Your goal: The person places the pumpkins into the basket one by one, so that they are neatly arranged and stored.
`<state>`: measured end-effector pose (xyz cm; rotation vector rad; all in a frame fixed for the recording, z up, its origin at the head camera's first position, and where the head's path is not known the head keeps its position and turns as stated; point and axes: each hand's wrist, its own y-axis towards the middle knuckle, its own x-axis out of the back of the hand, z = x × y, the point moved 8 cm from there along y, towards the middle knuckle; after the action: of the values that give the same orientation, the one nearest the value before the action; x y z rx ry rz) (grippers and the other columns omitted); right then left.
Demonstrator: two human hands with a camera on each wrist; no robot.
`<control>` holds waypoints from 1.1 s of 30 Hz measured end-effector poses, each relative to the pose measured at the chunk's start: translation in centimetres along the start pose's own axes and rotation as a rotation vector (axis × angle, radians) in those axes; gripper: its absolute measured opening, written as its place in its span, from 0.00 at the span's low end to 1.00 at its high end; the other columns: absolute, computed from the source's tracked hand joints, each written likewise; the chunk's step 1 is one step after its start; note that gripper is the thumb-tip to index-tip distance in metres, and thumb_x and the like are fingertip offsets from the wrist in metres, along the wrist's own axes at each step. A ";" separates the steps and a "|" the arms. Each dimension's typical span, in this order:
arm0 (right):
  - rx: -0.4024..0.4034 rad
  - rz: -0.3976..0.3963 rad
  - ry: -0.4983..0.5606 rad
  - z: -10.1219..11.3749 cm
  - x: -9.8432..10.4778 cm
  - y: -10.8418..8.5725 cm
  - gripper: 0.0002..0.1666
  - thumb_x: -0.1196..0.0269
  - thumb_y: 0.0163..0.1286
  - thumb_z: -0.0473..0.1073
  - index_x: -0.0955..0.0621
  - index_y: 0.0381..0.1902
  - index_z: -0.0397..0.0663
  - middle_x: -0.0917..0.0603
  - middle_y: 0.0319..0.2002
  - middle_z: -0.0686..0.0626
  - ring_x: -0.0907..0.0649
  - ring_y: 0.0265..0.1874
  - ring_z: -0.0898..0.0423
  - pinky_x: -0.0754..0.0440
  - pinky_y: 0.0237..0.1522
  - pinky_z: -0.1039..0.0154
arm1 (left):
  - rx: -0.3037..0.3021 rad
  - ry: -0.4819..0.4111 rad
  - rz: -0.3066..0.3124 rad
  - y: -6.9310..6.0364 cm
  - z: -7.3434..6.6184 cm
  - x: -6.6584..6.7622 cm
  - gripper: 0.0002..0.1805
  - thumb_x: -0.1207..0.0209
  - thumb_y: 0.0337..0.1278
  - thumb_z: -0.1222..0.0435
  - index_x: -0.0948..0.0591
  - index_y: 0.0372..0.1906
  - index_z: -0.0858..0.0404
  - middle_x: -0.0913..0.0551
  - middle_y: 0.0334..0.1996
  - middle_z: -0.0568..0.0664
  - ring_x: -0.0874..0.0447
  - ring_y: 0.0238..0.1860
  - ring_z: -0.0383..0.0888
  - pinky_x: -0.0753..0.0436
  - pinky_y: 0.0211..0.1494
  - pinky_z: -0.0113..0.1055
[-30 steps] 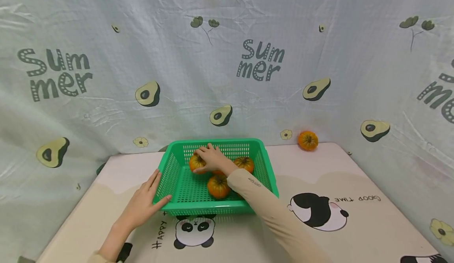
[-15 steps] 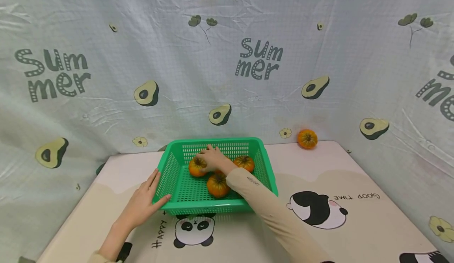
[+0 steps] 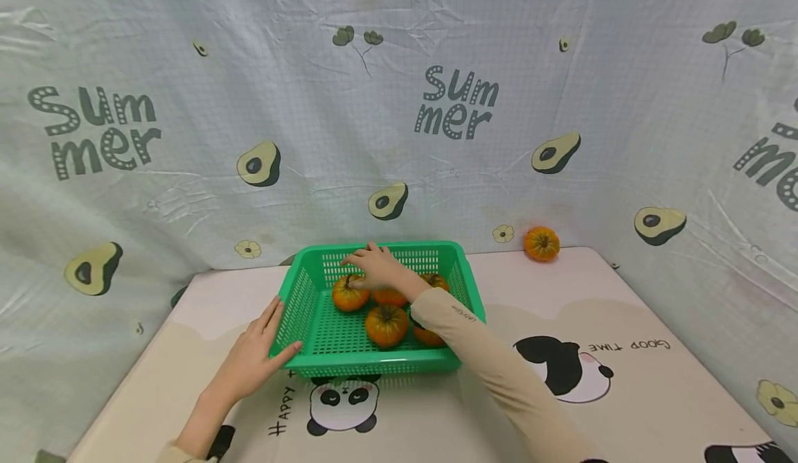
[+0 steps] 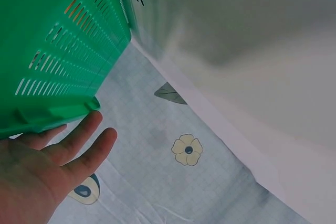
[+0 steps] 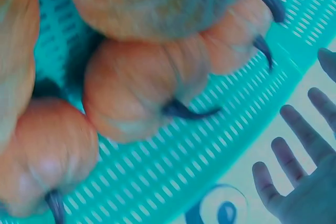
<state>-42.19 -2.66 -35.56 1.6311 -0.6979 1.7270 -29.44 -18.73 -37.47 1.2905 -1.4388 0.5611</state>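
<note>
A green plastic basket [image 3: 312, 362] with slotted walls holds several small orange pumpkins. One pumpkin [image 3: 350, 295] sits toward the back left inside it, another pumpkin [image 3: 386, 326] nearer the front. Over the back of the basket hovers my right hand [image 3: 379, 269], just above the back pumpkins and partly covering them. In the right wrist view the fingers [image 5: 307, 135] are spread and apart from the dark-stemmed pumpkins [image 5: 144, 85]. My left hand [image 3: 249, 355] rests at the basket's left side, touching its rim with extended fingers [image 4: 79, 140].
One more orange pumpkin [image 3: 542, 244] lies outside the basket, at the back right of the table [image 3: 206, 324] against the hanging cloth [image 3: 299, 102]. The printed cloth rises behind the table and along both sides.
My right hand has let go of the back-left pumpkin, which now sits on the basket floor, and has risen slightly to the right. The left hand has stayed put.
</note>
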 end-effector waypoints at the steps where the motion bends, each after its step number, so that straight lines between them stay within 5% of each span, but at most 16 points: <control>1: 0.007 -0.009 0.002 -0.1 0.5 -0.2 0.28 0.45 0.63 0.56 0.32 0.61 0.63 0.30 0.59 0.56 0.35 0.50 0.53 0.35 0.53 0.51 | 0.000 0.001 -0.002 0.0 0.0 0.0 0.43 0.49 0.56 0.48 0.48 0.67 0.73 0.49 0.67 0.66 0.40 0.60 0.67 0.34 0.53 0.60; 10: 0.085 -0.124 0.056 -1.4 6.3 -3.9 0.21 0.43 0.62 0.53 0.26 0.53 0.59 0.27 0.56 0.53 0.35 0.49 0.52 0.35 0.48 0.52 | 0.003 0.001 -0.006 0.1 0.0 0.0 0.44 0.49 0.56 0.47 0.48 0.67 0.73 0.49 0.67 0.66 0.41 0.60 0.67 0.34 0.54 0.60; 18: 0.091 -0.316 0.028 -5.7 9.2 -8.2 0.17 0.40 0.60 0.49 0.22 0.47 0.54 0.22 0.52 0.49 0.32 0.47 0.49 0.32 0.47 0.50 | 0.001 0.004 -0.008 0.1 0.1 -0.1 0.43 0.49 0.56 0.48 0.48 0.66 0.73 0.49 0.67 0.67 0.41 0.60 0.67 0.35 0.54 0.61; 26: -0.150 -0.453 -0.019 -15.4 7.2 -13.1 0.23 0.42 0.61 0.44 0.27 0.54 0.46 0.21 0.48 0.42 0.28 0.43 0.44 0.28 0.40 0.48 | 0.004 0.012 -0.014 0.1 0.1 -0.1 0.43 0.49 0.56 0.48 0.47 0.66 0.73 0.48 0.67 0.67 0.40 0.60 0.67 0.34 0.53 0.61; 33: -0.395 -0.472 -0.014 -23.4 4.0 -17.1 0.28 0.47 0.62 0.42 0.34 0.58 0.33 0.27 0.51 0.33 0.30 0.51 0.36 0.32 0.48 0.41 | 0.006 0.011 -0.007 0.1 0.2 -0.2 0.44 0.49 0.56 0.48 0.48 0.66 0.73 0.48 0.67 0.67 0.40 0.60 0.67 0.35 0.54 0.60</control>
<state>-44.32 26.56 -34.47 1.3916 -0.5593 1.1578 -29.67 -18.82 -37.67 1.2949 -1.4242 0.5677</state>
